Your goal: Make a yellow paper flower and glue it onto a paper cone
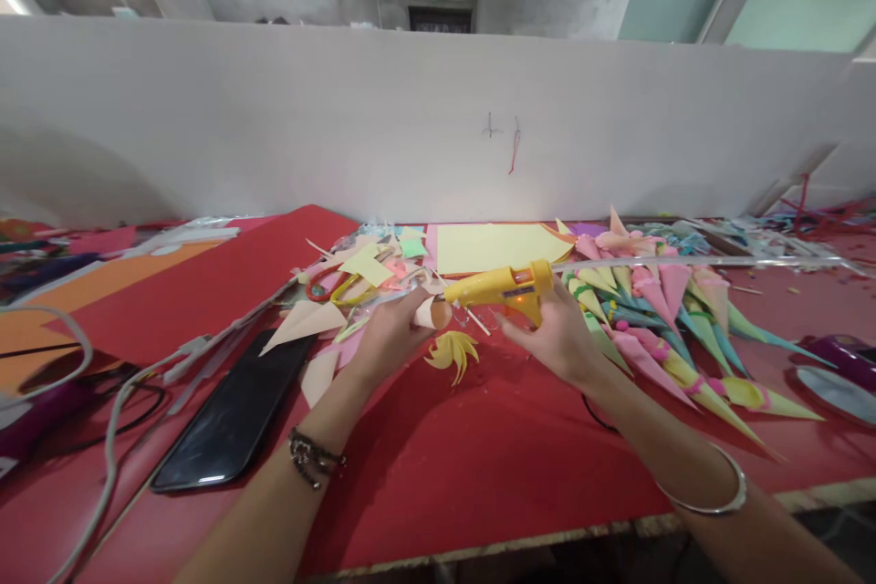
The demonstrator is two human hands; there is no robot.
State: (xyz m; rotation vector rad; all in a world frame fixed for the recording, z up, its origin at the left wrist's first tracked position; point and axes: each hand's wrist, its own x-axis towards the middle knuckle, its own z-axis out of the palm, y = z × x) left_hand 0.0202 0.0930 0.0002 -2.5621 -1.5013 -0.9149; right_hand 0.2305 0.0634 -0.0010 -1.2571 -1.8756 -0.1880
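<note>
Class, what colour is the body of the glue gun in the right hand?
The glue gun is yellow, as seen in the head view.

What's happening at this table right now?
A person is working with both hands. The left hand holds a small peach paper roll, and the right hand grips a yellow glue gun, its nozzle at the roll's edge. A yellow paper cutout with curved points lies between them on the red tabletop. Decorated paper cones are piled to the right; a smartphone lies to the left.
</note>
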